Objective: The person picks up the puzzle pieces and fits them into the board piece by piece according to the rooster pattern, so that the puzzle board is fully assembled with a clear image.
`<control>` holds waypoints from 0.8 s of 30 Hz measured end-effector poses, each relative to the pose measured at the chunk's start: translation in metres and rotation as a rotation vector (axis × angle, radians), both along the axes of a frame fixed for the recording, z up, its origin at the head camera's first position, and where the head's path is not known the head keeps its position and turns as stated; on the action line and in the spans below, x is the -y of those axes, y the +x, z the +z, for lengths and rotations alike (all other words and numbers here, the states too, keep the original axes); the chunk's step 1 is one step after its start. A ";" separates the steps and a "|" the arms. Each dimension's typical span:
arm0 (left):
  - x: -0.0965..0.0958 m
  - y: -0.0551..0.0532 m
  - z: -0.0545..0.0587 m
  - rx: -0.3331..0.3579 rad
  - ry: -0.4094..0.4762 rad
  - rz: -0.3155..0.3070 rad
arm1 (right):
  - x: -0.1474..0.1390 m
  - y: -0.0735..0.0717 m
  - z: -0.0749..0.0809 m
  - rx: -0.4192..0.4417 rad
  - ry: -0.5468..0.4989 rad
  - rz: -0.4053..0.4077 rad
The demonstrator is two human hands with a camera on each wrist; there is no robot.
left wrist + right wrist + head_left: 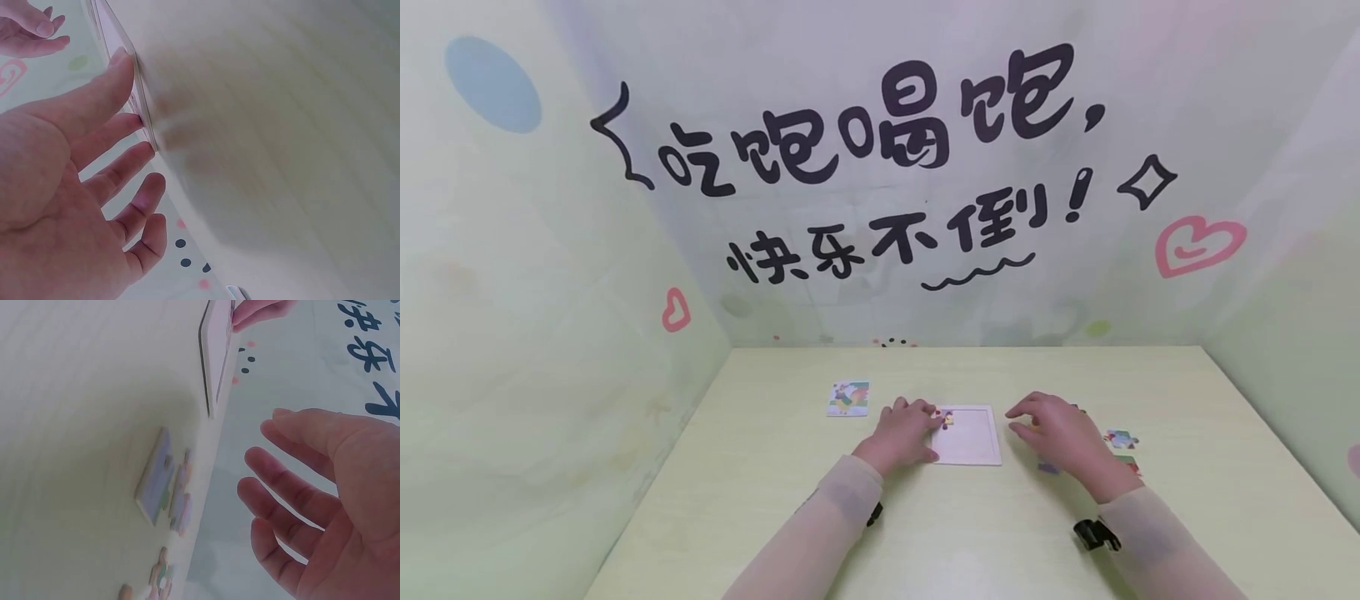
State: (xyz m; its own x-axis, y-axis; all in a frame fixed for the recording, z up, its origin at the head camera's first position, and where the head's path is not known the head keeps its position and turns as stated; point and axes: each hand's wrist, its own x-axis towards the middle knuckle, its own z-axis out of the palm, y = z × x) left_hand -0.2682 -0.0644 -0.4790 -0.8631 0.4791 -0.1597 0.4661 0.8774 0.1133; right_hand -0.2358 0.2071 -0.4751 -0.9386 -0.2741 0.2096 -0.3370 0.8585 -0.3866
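Note:
A shallow white puzzle tray (972, 443) lies on the table, with one small colourful puzzle piece (949, 418) in its upper left corner. My left hand (904, 433) is at the tray's left side. Its thumb and nearest fingers touch the rim, as the left wrist view shows, and the other fingers are loosely bent. Right of the tray, my right hand (1063, 432) hovers above the table with relaxed fingers and nothing between them. Loose puzzle pieces (154, 481) lie below and beside it; some are partly hidden by the hand in the head view.
A square picture card (848, 398) of a colourful figure lies left of the tray. More puzzle pieces (1122, 438) lie at the right. Printed fabric walls (880, 308) close off the table (760, 500) at the back and sides.

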 end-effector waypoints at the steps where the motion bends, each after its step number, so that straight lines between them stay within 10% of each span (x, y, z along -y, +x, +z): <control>1: 0.000 0.001 0.000 0.002 0.000 0.000 | -0.002 0.000 0.000 -0.008 -0.001 0.002; 24: -0.003 -0.001 -0.003 0.010 0.021 0.017 | -0.024 0.001 0.007 0.037 -0.013 -0.030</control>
State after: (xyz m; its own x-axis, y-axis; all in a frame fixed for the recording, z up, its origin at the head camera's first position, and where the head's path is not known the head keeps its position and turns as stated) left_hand -0.2688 -0.0618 -0.4824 -0.8695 0.4679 -0.1584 0.4502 0.8825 0.1360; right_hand -0.2344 0.2307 -0.4678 -0.9536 -0.2430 0.1776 -0.2962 0.8630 -0.4092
